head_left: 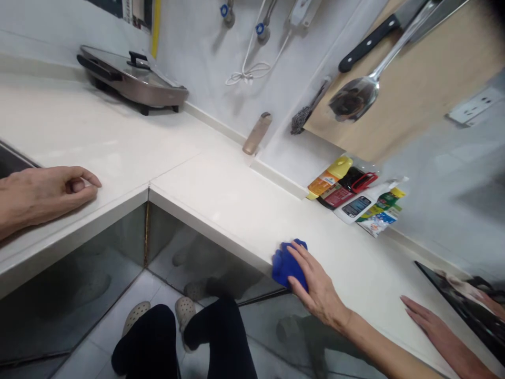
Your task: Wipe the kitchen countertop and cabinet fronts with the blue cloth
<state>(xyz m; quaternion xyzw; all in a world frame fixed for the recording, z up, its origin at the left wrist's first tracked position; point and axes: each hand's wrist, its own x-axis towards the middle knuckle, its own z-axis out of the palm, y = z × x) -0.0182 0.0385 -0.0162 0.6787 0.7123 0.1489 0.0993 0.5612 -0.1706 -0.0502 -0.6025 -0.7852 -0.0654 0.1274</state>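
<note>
At the counter's (221, 195) front edge, the right hand (315, 289) reaches leftward, its forearm slanting up from the lower right. Thumb and fingers are set apart around a blue cloth (288, 266), holding it; the cloth lies bunched beneath the fingers and spreads past them onto the edge. Across the counter from that grip, bottles (355, 206) line the wall. Off to its right is another person's hand (436, 329). Well to its left, the left hand (49, 192) rests loosely curled, nothing visible inside; beyond, a pan (153, 95).
</note>
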